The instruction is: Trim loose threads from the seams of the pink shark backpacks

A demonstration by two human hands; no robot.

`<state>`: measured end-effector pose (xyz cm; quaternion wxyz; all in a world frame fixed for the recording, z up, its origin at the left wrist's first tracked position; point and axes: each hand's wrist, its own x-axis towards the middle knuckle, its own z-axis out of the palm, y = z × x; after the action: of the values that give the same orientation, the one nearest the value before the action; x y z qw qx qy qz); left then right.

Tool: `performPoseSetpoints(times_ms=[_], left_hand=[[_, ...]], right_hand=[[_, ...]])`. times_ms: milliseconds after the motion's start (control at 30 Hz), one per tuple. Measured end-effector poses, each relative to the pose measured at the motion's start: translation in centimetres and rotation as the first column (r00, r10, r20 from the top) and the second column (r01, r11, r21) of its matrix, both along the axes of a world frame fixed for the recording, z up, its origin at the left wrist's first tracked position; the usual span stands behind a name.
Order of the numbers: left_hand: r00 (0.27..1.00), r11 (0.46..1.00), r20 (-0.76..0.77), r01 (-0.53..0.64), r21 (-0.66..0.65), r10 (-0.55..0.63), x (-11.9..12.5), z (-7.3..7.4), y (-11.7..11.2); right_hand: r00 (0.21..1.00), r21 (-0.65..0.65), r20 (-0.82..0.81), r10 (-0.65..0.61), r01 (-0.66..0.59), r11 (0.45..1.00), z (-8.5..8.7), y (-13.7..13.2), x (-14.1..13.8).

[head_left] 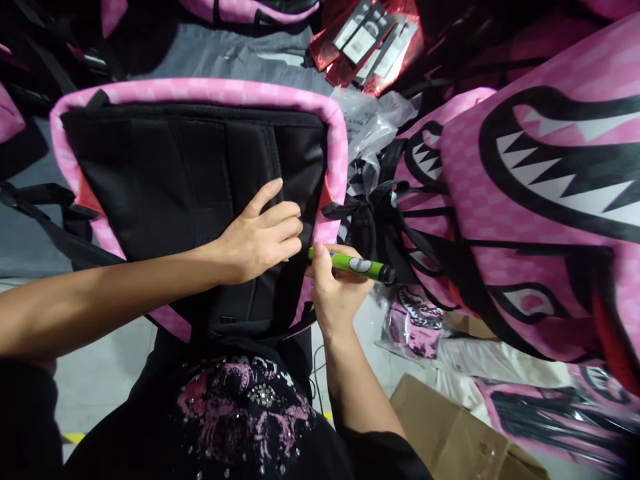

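A backpack [150, 173] with a black panel and a pink checkered border lies in front of me, black side up. Flat on that panel rests my left hand [267, 233], its fingers apart and a little bent, with nothing held. At the bag's right edge my right hand [340, 287] is closed around a green marker [357, 263]. The marker's black end points right and its other end is at the pink border, close to my left fingertips. Whether its tip touches the fabric cannot be seen.
Pink backpacks with shark-mouth prints [540, 147] are piled at the right. Black-and-white tags [365, 40] lie on red shiny wrapping at the back, near clear plastic [385, 120]. Below right are a cardboard box [450, 427] and a plastic-wrapped pink bag [413, 323].
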<state>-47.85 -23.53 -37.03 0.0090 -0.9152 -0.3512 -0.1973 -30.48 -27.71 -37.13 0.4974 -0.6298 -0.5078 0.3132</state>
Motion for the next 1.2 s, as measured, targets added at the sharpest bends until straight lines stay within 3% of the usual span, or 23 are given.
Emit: performPoseSetpoints(times_ms=[267,567,867,1000,1100,1200], left_hand=[[0.999,0.995,0.052,0.008,-0.095,-0.003,0.0,0.2,0.0],[0.994,0.989,0.104,0.004,-0.151,0.011,0.0,0.4,-0.2],[0.996,0.991,0.087,-0.009,-0.135,0.021,0.1,0.6,-0.3],[1.0,1.0,0.011,-0.01,0.022,0.01,0.0,0.3,-0.5],[0.999,0.986,-0.041,-0.011,0.168,0.018,0.0,0.3,-0.7],[0.999,0.978,-0.034,-0.012,0.207,0.019,0.0,0.4,-0.7]], right_hand=[[1.0,-0.02,0.006,-0.022,0.022,1.0,0.4,0.1,0.2],[0.999,-0.048,0.029,0.044,-0.042,0.998,0.8,0.4,0.2],[0.998,-0.083,0.037,0.049,-0.046,0.995,1.2,0.5,0.5],[0.998,-0.052,0.007,0.067,-0.067,0.996,1.1,0.3,0.4],[1.0,-0.023,-0.001,-0.003,0.003,1.0,1.0,0.2,0.3],[0.998,-0.063,-0.015,0.06,-0.061,0.996,0.9,0.1,0.4]])
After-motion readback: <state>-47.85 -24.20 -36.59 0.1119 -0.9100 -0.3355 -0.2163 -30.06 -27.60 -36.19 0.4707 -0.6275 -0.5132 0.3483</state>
